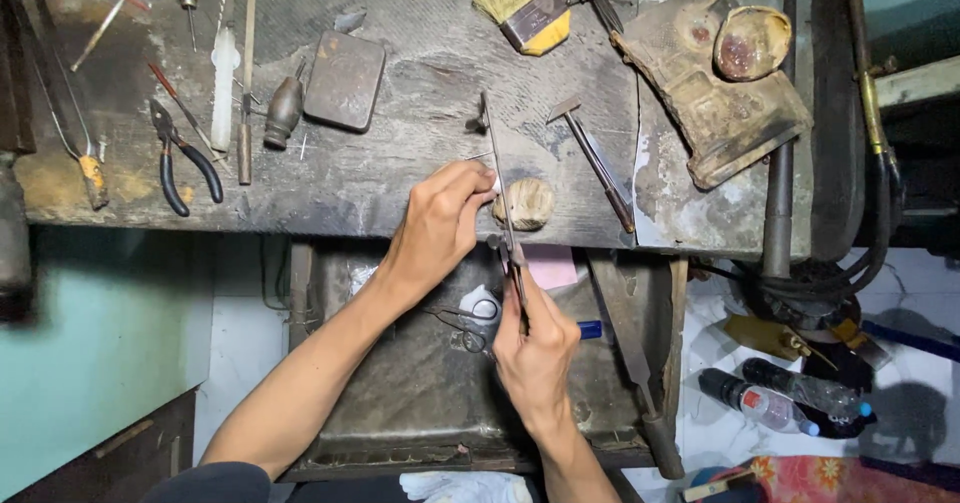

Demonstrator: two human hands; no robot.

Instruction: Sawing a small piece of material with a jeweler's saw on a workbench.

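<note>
- A person works at a worn, dark workbench [420,178], seen from above; both bare arms reach forward over an open metal drawer [420,403] under the bench edge
- The left hand [440,225] is closed, fingertips pinching a small pale piece against a rounded wooden peg [525,203] at the bench edge, apparently to brace it
- The right hand [535,348] is closed around the handle of a long thin file [503,188]; the file runs up past the left fingertips, lying on the pinched piece
- Scissors [470,328] lie in the drawer, just beside the right hand
- Well apart on the bench: black-handled pliers [180,163] at left, a brush [525,5] at the top, a small hammer [590,153] right of the peg
</note>
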